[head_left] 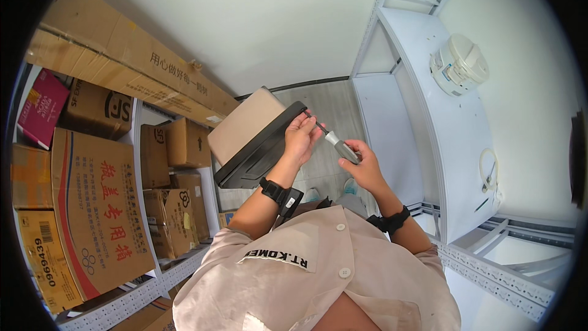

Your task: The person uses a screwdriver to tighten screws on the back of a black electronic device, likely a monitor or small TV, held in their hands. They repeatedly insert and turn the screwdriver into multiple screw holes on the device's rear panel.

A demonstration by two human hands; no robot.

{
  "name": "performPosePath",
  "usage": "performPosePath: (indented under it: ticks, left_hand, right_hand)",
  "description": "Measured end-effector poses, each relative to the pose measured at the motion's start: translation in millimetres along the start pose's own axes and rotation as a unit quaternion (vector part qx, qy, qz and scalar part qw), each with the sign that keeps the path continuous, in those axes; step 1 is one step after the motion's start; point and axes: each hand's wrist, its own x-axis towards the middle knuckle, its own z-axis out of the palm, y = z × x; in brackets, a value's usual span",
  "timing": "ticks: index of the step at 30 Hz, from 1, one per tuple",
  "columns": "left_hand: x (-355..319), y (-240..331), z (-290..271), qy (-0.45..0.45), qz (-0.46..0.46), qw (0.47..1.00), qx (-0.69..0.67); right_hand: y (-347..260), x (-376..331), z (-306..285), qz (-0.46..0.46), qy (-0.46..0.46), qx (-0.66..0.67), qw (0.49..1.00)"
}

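While seen from above at centre frame: left hand (300, 140) clamped on the edge of a tilted beige-and-black panel (254, 138), apparently to steady it; right hand (361, 168) closed round a grey-handled screwdriver (339, 147), tip aimed at the panel's upper corner beside the left fingers (304, 121). Black wrist straps below. Farther off, cardboard boxes (98, 208) on shelving at left; white metal rack (441, 122) with a round white device (459, 64) at upper right.
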Motion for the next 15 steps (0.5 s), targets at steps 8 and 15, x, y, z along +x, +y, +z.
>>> performPosePath:
  ticks: [8,15]
  left_hand:
    - [-2.4,3.1,3.4,0.005,-0.009,1.0,0.003]
    - [-6.2,4.1,8.3,0.048,-0.019,0.999,-0.004]
  right_hand:
    - [1.2,-3.0,-2.1,-0.015,0.01,0.009,1.0]
    - [0.0,-6.7,-8.9,-0.018,0.0,-0.013,1.0]
